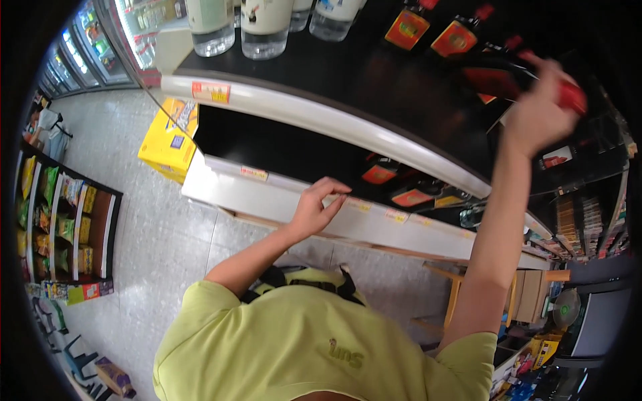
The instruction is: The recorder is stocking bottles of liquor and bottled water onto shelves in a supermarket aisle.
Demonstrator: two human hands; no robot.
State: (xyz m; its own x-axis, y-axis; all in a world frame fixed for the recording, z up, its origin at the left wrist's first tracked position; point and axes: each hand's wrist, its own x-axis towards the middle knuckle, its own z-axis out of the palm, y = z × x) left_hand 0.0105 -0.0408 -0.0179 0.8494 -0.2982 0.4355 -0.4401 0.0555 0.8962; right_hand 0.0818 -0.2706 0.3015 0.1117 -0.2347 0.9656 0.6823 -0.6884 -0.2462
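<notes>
Right hand (540, 113): fingers bent around red item (573, 99); blurred, exact kind difficult to tell. To left of these fingers: upper shelf (348, 77) with dark bottles (408, 29), having red labels. Left hand (313, 210): fingers curled, tips just beside white front edge (267, 189) of lower shelf (287, 150); whether they touch, cannot tell. Slightly right of left fingertips: lower bottles (411, 198), also dark, red-labelled. Farther beyond left fingers: clear bottles (266, 33), white labels. Well to their left: yellow box (164, 150), snack rack (100, 230).
</notes>
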